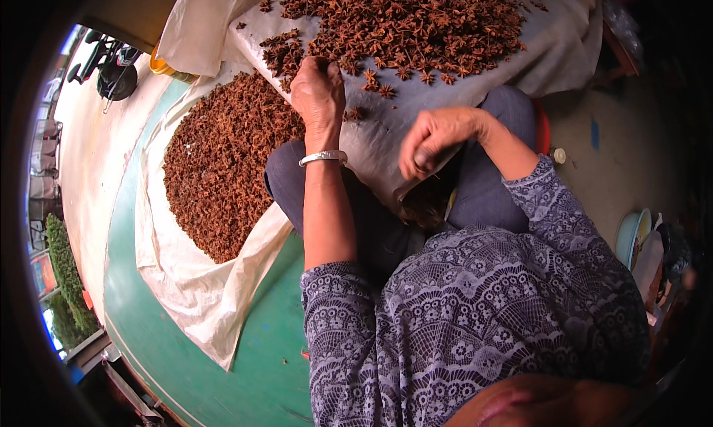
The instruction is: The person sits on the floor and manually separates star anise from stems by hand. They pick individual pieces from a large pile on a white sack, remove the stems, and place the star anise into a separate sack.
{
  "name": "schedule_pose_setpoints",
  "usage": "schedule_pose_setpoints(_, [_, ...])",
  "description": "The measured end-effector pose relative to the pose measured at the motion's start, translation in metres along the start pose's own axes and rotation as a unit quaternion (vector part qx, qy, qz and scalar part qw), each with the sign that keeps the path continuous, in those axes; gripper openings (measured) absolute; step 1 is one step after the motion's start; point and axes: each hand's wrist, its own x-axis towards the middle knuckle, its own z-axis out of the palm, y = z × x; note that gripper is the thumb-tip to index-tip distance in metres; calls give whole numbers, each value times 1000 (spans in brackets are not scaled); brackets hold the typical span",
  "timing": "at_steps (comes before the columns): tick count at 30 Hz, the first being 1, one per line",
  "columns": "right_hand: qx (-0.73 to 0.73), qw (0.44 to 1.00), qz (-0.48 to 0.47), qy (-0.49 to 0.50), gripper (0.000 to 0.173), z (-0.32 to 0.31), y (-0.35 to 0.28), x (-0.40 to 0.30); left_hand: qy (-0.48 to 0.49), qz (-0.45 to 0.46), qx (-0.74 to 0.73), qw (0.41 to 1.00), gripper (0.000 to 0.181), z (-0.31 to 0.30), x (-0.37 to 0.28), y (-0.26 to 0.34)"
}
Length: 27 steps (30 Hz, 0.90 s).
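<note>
A large pile of dried star anise (412,23) lies on a sheet-covered work surface (384,132) before me. At its near left edge is my left hand (318,90), with curled fingers, next to a small cluster of star anise (283,51). The back of the hand hides whatever its fingertips touch. My right hand (437,140), slightly blurred, hovers above the near edge of the sheet over my lap. Its fingers bend inward, and I cannot make out anything in them. Beneath it, between my knees, is a dark opening (429,201) with brownish matter inside. A few loose pods (379,84) lie between the hands.
On the floor to the left, a bigger heap of star anise (228,165) rests on a pale woven sheet (184,282). A yellow bucket (167,68) stands behind it. To the right are a red stool (540,126) and a light-blue basin (634,237). A motorbike (114,65) is parked far left.
</note>
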Motion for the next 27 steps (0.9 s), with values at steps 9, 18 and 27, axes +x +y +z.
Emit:
schedule_pose_setpoints(9, [-393,841,29,372,16,-22,63,34,-206,-179,-227,935,24,5,4,11])
schedule_pose_setpoints(18, [2,882,6,471,16,-23,57,56,-371,-137,-293,870,19,13,7,19])
schedule_pose_setpoints(27, [-249,863,47,437,10,3,17,37,-38,-21,-148,988,13,26,14,-19])
